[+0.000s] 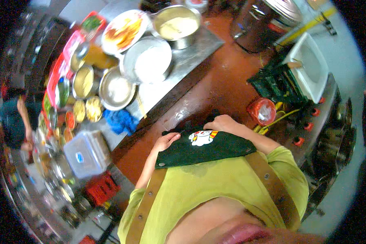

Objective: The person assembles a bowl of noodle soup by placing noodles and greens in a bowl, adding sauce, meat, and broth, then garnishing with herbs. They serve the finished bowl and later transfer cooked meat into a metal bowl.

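A black apron with a printed cartoon figure and brown shoulder straps covers the front of my light green shirt. My left hand pinches the apron at its left edge, thumb on top and the other fingers mostly hidden. At the right, the curled fingers of my right hand grip the cloth near its far edge. Ahead and to the left, a steel table bears a metal basin with white contents, a pot of pale liquid and a crumpled blue cloth.
A lidded plastic box and several food bowls line the table's left side. A person stands beyond them. On the right are a red bucket, a white tub and a large metal drum on the reddish floor.
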{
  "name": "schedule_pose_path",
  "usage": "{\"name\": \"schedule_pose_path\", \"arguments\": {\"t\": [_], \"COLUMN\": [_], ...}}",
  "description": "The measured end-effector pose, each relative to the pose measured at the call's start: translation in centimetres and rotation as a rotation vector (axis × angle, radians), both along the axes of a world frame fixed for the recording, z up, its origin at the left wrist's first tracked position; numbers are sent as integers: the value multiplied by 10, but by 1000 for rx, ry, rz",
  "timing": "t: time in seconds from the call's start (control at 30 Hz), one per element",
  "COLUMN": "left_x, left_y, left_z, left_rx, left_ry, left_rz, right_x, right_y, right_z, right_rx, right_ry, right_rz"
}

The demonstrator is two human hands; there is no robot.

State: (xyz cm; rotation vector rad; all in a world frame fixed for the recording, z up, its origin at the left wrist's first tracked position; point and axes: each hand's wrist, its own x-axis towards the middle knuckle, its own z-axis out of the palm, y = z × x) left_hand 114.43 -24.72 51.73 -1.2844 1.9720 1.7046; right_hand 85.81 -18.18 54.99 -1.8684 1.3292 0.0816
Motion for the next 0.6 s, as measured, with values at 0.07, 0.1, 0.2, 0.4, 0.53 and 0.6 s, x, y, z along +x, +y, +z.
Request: {"name": "schedule_pose_path", "arguments": {"t": [0.07,0.1,0.2,0.4,0.53,0.6], "left_x": [-52,-70,-122,-197,-246,-268], "left_y": [-16,-20,-28,-66,-110,-127], "left_z": [8,9,13,6,5,2], "left_rx": [-61,-105,-200,-323,-368,-244], "left_ry": [-2,8,-1,102,259,365], "left_rz": [-112,-165,-289,-314,-200,-77], "right_x": [-33,-42,-77,-138,-180,-202], "right_y": [15,21,32,-5,-50,-68], "right_z": [-7,-13,-21,-21,-3,5], "right_rx": [-28,-8,49,-21,-127,-149], "right_ry": [11,13,32,114,223,226], "right_rz": [-101,-147,-223,-254,-311,-299]}}
